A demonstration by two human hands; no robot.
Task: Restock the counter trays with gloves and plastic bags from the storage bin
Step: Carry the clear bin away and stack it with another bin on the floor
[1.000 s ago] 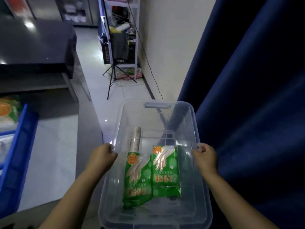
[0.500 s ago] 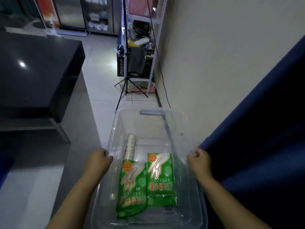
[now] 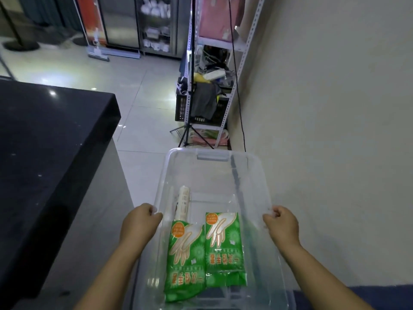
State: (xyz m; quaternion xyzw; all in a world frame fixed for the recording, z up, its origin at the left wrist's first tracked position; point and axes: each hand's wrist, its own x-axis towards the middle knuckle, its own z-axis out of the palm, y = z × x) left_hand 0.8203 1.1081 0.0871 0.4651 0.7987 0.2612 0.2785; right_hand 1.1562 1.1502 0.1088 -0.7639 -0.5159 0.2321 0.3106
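Note:
I hold a clear plastic storage bin (image 3: 212, 161) in front of me, above the floor. My left hand (image 3: 139, 222) grips its left rim and my right hand (image 3: 282, 225) grips its right rim. Inside lie two green packs of gloves: one on the left (image 3: 184, 260), one on the right (image 3: 223, 247). A white roll of plastic bags (image 3: 183, 202) lies behind the left pack, pointing away from me.
A black counter (image 3: 49, 157) fills the left side. A cream wall (image 3: 324, 130) runs along the right. Ahead stand a tripod (image 3: 190, 128) and a metal shelf rack (image 3: 214, 86) with clutter. Pale tiled floor lies between. A blue curtain edge (image 3: 380, 296) shows at the bottom right.
My view has swung away from the blue curtain toward the wall and aisle. The blue tray at the left has left the view. Both hands keep their grip on the bin.

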